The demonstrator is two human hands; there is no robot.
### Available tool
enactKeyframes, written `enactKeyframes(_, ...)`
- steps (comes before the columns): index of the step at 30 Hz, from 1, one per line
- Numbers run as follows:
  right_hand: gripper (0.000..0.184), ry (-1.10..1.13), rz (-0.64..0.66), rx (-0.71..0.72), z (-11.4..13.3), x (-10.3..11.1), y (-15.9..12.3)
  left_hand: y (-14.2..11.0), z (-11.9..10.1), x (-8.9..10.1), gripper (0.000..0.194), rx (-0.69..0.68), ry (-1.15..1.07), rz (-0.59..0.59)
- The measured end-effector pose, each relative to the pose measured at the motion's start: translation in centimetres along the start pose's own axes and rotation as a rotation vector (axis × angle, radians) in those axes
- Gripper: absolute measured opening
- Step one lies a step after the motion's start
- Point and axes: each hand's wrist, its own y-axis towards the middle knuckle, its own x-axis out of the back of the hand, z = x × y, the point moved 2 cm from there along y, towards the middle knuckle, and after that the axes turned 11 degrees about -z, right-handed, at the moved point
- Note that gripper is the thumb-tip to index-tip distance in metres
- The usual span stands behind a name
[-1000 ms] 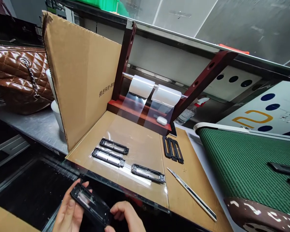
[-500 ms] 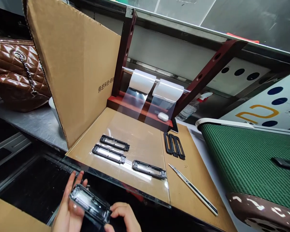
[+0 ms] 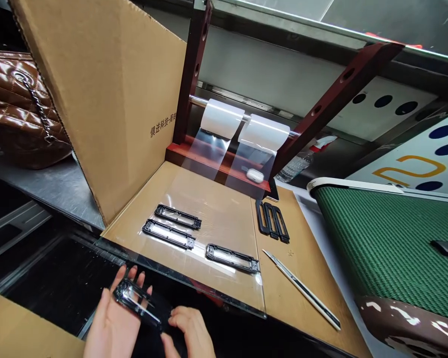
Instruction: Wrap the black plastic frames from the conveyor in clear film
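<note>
A black plastic frame with a clear window (image 3: 140,302) is tilted between my hands, near the bottom of the head view. My right hand (image 3: 190,328) pinches its lower right end between thumb and fingers. Behind the frame's other end, my left hand (image 3: 115,318) has its fingers spread and its palm up; I see no grip by its thumb. Similar black frames lie on a glass sheet (image 3: 209,199): a back one (image 3: 177,217), a left one (image 3: 168,233) and a right one (image 3: 232,258).
Slim black frames (image 3: 272,221) and a craft knife (image 3: 302,291) lie on cardboard at right. Two film rolls (image 3: 222,119) hang on a rod behind, with a small white case (image 3: 254,175) below. A cardboard panel (image 3: 108,99) stands left; a green conveyor belt (image 3: 388,243) runs right.
The frame in my hands has tilted, and its face now looks darker. My left hand's fingers have spread more behind it, while my right hand stays at its end. The view shifted slightly.
</note>
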Motion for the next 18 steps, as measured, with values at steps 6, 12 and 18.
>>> enactKeyframes(6,0.088,-0.044,0.138,-0.191,-1.5,-1.0,-0.8,1.1,0.2,0.1,0.036,0.024,0.007,0.014)
enactKeyframes(12,0.069,0.159,0.194,-0.259,-1.0,-1.7,1.3,1.5,0.3,0.7,0.038,0.051,0.024,0.003)
enactKeyframes(18,0.052,0.19,0.123,-0.272,0.0,-1.5,2.4,4.0,-0.3,2.5,0.038,-0.046,0.138,0.057)
